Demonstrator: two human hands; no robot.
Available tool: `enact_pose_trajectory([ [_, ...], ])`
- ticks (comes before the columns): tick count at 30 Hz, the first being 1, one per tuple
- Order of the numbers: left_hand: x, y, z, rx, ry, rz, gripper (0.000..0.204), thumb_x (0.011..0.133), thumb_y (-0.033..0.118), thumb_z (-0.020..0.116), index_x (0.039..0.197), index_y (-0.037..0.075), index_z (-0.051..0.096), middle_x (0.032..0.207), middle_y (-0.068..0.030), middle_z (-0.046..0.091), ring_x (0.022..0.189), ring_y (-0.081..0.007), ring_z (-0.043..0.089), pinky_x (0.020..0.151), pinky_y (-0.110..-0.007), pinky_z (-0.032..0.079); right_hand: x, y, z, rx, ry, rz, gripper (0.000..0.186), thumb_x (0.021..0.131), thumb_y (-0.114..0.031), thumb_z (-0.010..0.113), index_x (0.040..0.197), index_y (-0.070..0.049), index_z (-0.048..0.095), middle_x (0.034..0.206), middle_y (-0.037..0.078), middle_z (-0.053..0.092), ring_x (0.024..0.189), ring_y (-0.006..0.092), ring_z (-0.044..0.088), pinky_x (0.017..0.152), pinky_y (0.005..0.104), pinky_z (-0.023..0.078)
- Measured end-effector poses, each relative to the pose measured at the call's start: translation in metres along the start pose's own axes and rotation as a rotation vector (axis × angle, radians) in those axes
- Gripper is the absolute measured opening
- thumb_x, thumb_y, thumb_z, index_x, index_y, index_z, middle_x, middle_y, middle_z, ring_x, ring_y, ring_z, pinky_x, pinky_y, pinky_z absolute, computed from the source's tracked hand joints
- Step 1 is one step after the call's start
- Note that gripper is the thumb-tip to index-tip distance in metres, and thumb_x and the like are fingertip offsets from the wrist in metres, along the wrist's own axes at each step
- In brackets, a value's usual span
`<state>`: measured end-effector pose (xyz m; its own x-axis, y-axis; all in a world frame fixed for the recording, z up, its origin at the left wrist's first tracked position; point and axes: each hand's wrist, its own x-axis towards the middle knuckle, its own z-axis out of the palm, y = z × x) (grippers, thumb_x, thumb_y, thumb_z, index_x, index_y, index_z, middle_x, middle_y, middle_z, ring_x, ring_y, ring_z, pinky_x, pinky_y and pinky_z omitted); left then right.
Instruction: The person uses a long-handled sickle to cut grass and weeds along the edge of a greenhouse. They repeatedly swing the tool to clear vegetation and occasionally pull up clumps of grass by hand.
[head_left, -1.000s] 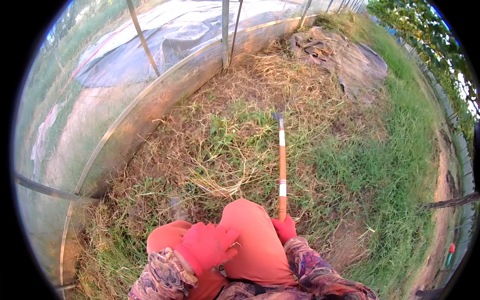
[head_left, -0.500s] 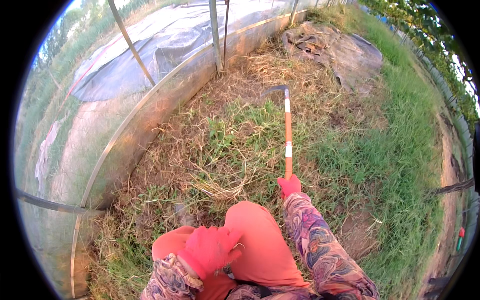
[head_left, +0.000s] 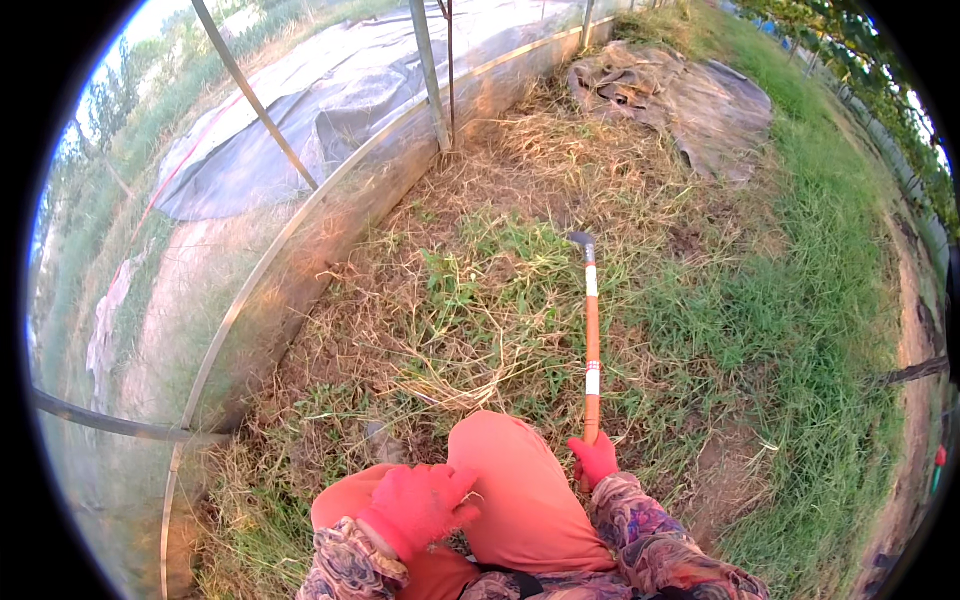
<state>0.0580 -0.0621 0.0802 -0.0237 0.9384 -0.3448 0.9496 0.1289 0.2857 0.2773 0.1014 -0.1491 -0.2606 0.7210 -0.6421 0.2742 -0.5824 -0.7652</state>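
My right hand [head_left: 595, 457], in a red glove, is closed around the orange handle [head_left: 592, 330] of a long sickle with white bands. Its dark curved blade [head_left: 581, 238] rests among mixed green weeds and dry cut grass [head_left: 470, 260] ahead of me. My left hand [head_left: 420, 505], also gloved in red, lies over my bent left leg, fingers loosely bent and apart, with a dry strand by the fingertips. My knees [head_left: 505, 460] are in salmon-coloured trousers, low over the ground.
A curved clear plastic wall [head_left: 250, 330] with posts [head_left: 428, 80] runs along the left; grey sheeting [head_left: 310, 120] lies beyond it. A crumpled dark sheet [head_left: 715, 115] lies ahead on the right. Green grass [head_left: 800, 330] and a dirt strip [head_left: 910, 400] border the right, below leafy plants [head_left: 850, 50].
My right hand reached forward with the sickle half a second ago and has since drawn it back toward my right knee. My left hand has stayed on my leg.
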Motion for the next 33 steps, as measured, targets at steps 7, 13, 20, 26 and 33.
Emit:
enact_pose_trajectory([
  [7, 0.019, 0.015, -0.009, 0.026, -0.118, 0.020, 0.040, 0.082, 0.045, 0.054, 0.109, 0.016, 0.053, 0.084, -0.0109, 0.062, 0.076, -0.0326, 0.062, 0.063, -0.044, 0.049, 0.037, -0.017, 0.004, 0.399, -0.211, 0.124, 0.024, 0.080, -0.015, 0.066, 0.087, -0.008, 0.044, 0.060, 0.002, 0.046, 0.041, 0.0122, 0.043, 0.037, 0.0293, 0.038],
  [13, 0.015, -0.002, 0.003, -0.019, -0.077, -0.019, 0.035, 0.081, 0.044, 0.052, 0.091, 0.012, 0.061, 0.080, -0.0122, 0.064, 0.070, -0.0348, 0.063, 0.061, -0.046, 0.049, -0.116, 0.016, -0.089, 0.031, -0.067, 0.147, 0.022, 0.077, -0.014, 0.066, 0.088, -0.006, 0.048, 0.057, 0.002, 0.048, 0.038, 0.0119, 0.044, 0.034, 0.0278, 0.035],
  [20, 0.011, 0.018, -0.011, 0.037, -0.121, -0.036, 0.039, 0.080, 0.041, 0.057, 0.111, 0.017, 0.056, 0.084, -0.0119, 0.062, 0.077, -0.0331, 0.061, 0.066, -0.044, 0.048, -0.178, 0.046, -0.135, 0.036, 0.139, 0.105, 0.022, 0.077, -0.012, 0.066, 0.086, -0.005, 0.049, 0.057, 0.002, 0.048, 0.039, 0.0127, 0.045, 0.034, 0.0279, 0.036],
  [26, 0.012, 0.011, -0.011, 0.012, -0.113, -0.024, 0.043, 0.081, 0.043, 0.056, 0.115, 0.018, 0.053, 0.084, -0.0115, 0.062, 0.076, -0.0334, 0.061, 0.065, -0.044, 0.048, -0.031, -0.030, -0.039, 0.219, 0.029, -0.086, 0.022, 0.082, -0.016, 0.063, 0.086, -0.008, 0.043, 0.057, 0.000, 0.043, 0.038, 0.0109, 0.039, 0.035, 0.0286, 0.036],
  [33, 0.017, 0.007, -0.009, -0.031, -0.094, -0.041, 0.039, 0.082, 0.043, 0.055, 0.112, 0.018, 0.053, 0.084, -0.0107, 0.062, 0.075, -0.0330, 0.061, 0.063, -0.045, 0.047, 0.085, -0.057, 0.032, 0.213, -0.120, -0.013, 0.023, 0.079, -0.016, 0.067, 0.083, -0.007, 0.046, 0.057, 0.001, 0.046, 0.039, 0.0131, 0.042, 0.036, 0.0290, 0.038],
])
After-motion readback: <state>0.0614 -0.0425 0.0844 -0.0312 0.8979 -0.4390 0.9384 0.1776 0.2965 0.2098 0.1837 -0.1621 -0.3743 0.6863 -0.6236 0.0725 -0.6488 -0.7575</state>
